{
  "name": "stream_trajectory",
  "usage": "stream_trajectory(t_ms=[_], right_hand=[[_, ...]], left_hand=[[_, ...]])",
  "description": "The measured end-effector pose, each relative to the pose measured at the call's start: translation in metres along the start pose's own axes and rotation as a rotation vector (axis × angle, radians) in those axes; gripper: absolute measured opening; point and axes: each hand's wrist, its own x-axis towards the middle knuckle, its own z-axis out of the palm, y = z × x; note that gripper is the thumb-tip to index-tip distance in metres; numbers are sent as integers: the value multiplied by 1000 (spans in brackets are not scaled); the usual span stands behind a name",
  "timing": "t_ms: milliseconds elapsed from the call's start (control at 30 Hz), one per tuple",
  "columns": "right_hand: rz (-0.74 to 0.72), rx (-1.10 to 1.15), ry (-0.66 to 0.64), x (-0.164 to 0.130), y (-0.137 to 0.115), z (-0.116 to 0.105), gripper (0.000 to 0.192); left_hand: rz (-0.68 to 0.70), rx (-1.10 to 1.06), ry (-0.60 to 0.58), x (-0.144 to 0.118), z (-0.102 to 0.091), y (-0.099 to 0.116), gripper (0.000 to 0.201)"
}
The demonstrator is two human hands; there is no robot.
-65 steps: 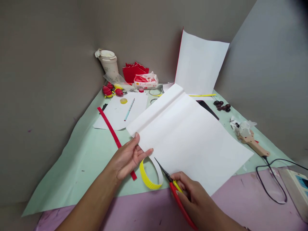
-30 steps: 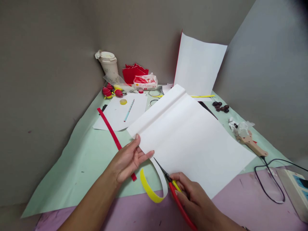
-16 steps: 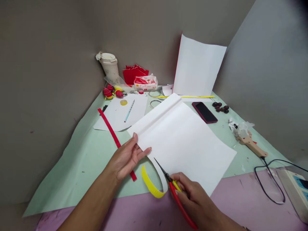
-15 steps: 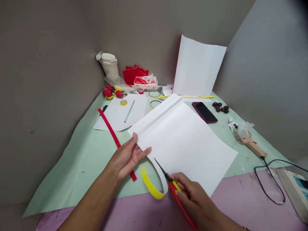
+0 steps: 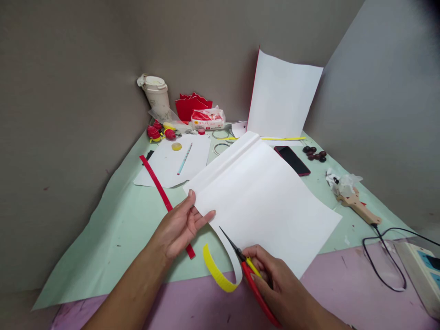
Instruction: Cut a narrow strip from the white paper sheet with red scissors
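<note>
My left hand (image 5: 182,224) pinches the near corner of a smooth white sheet (image 5: 264,201), creased along its far side and lying over the pale green mat on the bench (image 5: 113,233). My right hand (image 5: 275,279) grips red-handled scissors (image 5: 247,270), thin blades slightly parted in the sheet's edge, where a cut strip (image 5: 220,270), yellow beneath, curls down. A red strip (image 5: 156,181) runs under my left hand, and the sheet half hides a dark phone (image 5: 294,159).

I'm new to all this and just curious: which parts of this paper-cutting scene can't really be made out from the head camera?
- Scissors: the handle loops are hidden inside the right hand.
- White sheet: its underside cannot be seen.
- Phone: one corner is covered by the sheet.
- Packet by the wall: its print is too small to read.
- Device at right: cut off by the picture's edge.
</note>
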Motion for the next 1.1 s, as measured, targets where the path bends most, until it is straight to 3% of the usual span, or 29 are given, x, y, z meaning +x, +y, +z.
stream_trajectory(t_ms=[300,833,1100], right_hand=[[9,27,-11,-1,-4,1,15],[-41,36,24,3,6,5,13],[-57,26,27,3,9,5,15]], left_hand=[[4,10,-19,-1,0,0,18],[-23,7,-23,-1,1,-1,10],[-22,9,7,-1,0,-1,22]])
